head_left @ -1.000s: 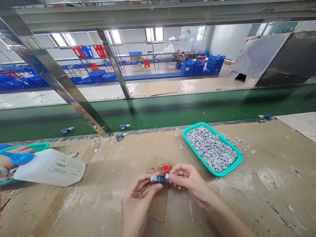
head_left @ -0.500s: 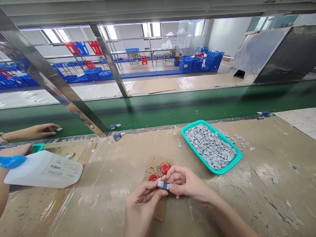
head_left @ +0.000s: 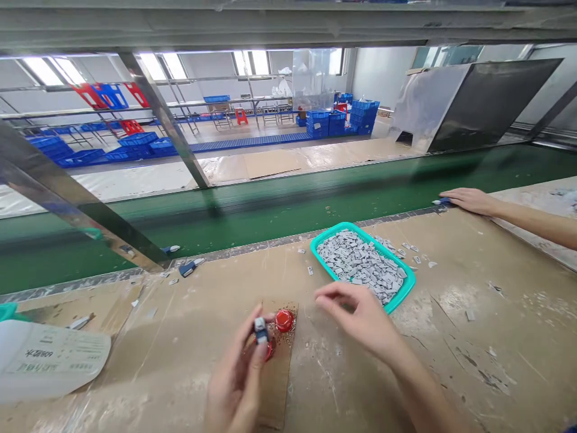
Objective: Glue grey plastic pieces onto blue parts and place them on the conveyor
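Observation:
My left hand [head_left: 237, 373] is closed on a small dark blue and light grey plastic piece [head_left: 260, 331], held between thumb and fingers above the work surface. Just behind it are two red caps [head_left: 284, 320] on a stained cardboard strip [head_left: 276, 385]; one cap is partly hidden by the hand. My right hand [head_left: 356, 310] hovers at the near side of a turquoise basket [head_left: 409, 281], fingers loosely curved, with nothing visible in them. Inside the basket lies a heap of small grey plastic pieces [head_left: 356, 255].
Beyond the table runs a green belt [head_left: 279, 213]. A co-worker's hand [head_left: 471, 200] touches a dark blue piece [head_left: 444, 201] at the belt's edge. A white jug [head_left: 49, 361] lies at the left. Another blue-grey piece [head_left: 189, 267] rests near the metal post [head_left: 148, 255].
My right hand has left the blue and grey piece and moved toward the basket. The left hand keeps the piece, now turned more upright. A co-worker's hand has appeared at the right.

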Available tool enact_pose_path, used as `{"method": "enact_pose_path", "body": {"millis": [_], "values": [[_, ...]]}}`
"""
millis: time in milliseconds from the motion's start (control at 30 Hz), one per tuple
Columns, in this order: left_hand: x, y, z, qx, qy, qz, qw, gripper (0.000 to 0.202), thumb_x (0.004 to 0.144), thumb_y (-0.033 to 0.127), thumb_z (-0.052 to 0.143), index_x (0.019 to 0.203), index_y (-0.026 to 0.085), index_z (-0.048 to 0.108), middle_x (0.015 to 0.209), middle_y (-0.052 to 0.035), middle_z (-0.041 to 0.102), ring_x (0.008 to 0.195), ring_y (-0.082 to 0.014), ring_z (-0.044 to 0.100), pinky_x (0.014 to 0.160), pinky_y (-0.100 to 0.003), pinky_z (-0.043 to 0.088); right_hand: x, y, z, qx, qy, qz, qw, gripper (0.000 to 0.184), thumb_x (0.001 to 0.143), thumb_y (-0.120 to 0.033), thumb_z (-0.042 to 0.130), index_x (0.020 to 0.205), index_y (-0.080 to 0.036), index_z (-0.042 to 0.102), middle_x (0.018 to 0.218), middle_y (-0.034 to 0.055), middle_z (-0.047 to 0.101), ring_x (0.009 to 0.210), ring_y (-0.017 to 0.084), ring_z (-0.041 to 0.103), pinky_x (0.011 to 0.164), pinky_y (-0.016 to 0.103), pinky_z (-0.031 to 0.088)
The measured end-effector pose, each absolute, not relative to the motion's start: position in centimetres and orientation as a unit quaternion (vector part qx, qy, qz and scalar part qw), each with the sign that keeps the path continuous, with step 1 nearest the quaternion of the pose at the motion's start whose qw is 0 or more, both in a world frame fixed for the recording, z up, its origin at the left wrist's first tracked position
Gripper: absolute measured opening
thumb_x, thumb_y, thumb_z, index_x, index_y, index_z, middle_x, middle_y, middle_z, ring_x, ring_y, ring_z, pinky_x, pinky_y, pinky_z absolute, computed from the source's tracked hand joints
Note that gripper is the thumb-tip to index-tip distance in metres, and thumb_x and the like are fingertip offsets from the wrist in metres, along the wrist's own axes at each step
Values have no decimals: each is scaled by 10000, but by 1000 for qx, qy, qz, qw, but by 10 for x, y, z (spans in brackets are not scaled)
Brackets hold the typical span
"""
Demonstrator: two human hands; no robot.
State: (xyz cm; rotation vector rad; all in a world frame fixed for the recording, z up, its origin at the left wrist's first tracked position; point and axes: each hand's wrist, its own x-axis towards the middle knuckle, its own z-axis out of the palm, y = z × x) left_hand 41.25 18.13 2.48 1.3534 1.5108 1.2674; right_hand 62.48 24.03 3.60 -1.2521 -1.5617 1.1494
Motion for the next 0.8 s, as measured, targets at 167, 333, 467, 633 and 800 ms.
{"method": "enact_pose_path", "body": {"millis": [167, 333, 467, 633, 800], "values": [[364, 247, 33, 601, 575, 505, 229, 308, 856, 328, 497, 1152, 250, 528, 1069, -66, 607, 1000, -212, 601, 945, -419, 442, 681, 263, 11, -704, -621, 97, 331, 160, 815, -308, 600, 902, -229, 709, 918, 75, 674, 974, 325, 480, 805, 455, 396], [346, 320, 22, 662, 563, 467, 162, 276, 864, 272, 441, 1129, 228, 505, 1022, -68, 612, 981, -199, 598, 919, -398, 441, 674, 267, -4, -745, -626, 44, 229, 87, 765, -273, 671, 821, -299, 731, 897, 91, 635, 979, 367, 431, 760, 500, 336], [353, 368, 3, 700, 567, 411, 143, 317, 849, 238, 454, 1158, 235, 526, 1045, -69, 654, 959, -227, 618, 886, -405, 451, 660, 268, -5, -752, -624, 20, 212, 137, 767, -205, 664, 813, -316, 730, 871, 98, 618, 951, 349, 437, 755, 490, 298], [355, 419, -15, 729, 569, 375, 67, 377, 825, 169, 443, 1189, 201, 536, 1150, -120, 620, 1032, -293, 569, 888, -453, 423, 660, 269, -8, -742, -630, 23, 227, 156, 758, -182, 669, 734, -324, 728, 845, 74, 638, 924, 333, 448, 735, 469, 266], [344, 437, -27, 736, 564, 375, 5, 408, 835, 143, 411, 1232, 172, 501, 1111, -145, 610, 1033, -300, 551, 868, -462, 430, 660, 269, -12, -744, -631, 21, 219, 121, 776, -205, 652, 735, -310, 695, 833, 50, 641, 899, 311, 465, 696, 422, 269]]}}
